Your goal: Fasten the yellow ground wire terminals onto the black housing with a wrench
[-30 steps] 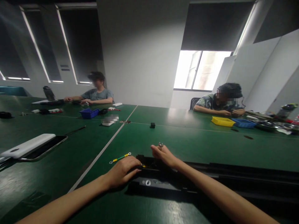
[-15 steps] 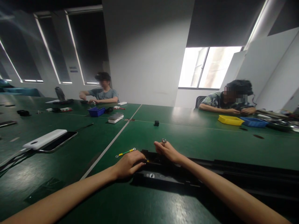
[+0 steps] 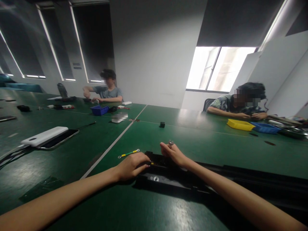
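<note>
A long black housing (image 3: 173,182) lies on the green table (image 3: 115,199), running off to the right. At its left end my left hand (image 3: 133,166) is closed, thumb and fingers pinched at a small dark piece with a bit of yellow beside the fingertips; the piece itself is too small to name. My right hand (image 3: 173,154) is wrapped round a metal tool (image 3: 170,143) whose silvery end sticks up above the fist, over the housing's far edge. A green and yellow wire with ring terminals (image 3: 128,154) lies just beyond my left hand.
On the left are a white power bank (image 3: 44,136) and a phone (image 3: 60,140) with cables. Farther off stand a blue tray (image 3: 99,110), a small black block (image 3: 162,124), a yellow tray (image 3: 240,125) and another blue tray (image 3: 264,127). Two people sit across the table.
The whole view has shifted slightly. Both hands keep nearly the same places at the housing, and the tool's end above my right fist shows a little more, turned slightly.
</note>
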Tool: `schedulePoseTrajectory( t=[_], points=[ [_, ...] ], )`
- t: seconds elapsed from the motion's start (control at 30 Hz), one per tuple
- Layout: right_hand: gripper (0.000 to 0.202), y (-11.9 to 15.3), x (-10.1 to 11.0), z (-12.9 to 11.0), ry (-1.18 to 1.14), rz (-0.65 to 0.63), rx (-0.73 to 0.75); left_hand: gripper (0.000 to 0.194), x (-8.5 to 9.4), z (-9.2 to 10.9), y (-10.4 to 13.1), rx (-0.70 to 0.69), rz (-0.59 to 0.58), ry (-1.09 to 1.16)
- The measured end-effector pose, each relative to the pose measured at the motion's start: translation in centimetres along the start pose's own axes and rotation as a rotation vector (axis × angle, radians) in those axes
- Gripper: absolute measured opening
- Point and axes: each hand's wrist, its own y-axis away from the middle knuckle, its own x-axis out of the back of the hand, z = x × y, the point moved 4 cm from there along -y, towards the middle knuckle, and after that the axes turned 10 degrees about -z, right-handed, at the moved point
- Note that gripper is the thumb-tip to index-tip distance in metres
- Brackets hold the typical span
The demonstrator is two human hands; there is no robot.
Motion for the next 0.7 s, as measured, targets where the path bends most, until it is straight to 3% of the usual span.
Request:
schedulePoseTrajectory(
  t=[0.2,0.43,0.7],
  points=[
    [0.062,-0.2,-0.1,-0.4,0.000,-0.072,-0.040,0.018,0.0,0.0,0.1,-0.004,0.010,0.000],
    [0.056,-0.9,-0.3,-1.5,-0.067,-0.348,-0.038,0.018,0.0,0.1,0.0,-0.006,-0.007,0.025],
    [0.063,-0.7,-0.6,-0.7,-0.010,-0.416,-0.088,0.017,-0.2,0.2,0.0,-0.024,0.006,0.067]
  ],
)
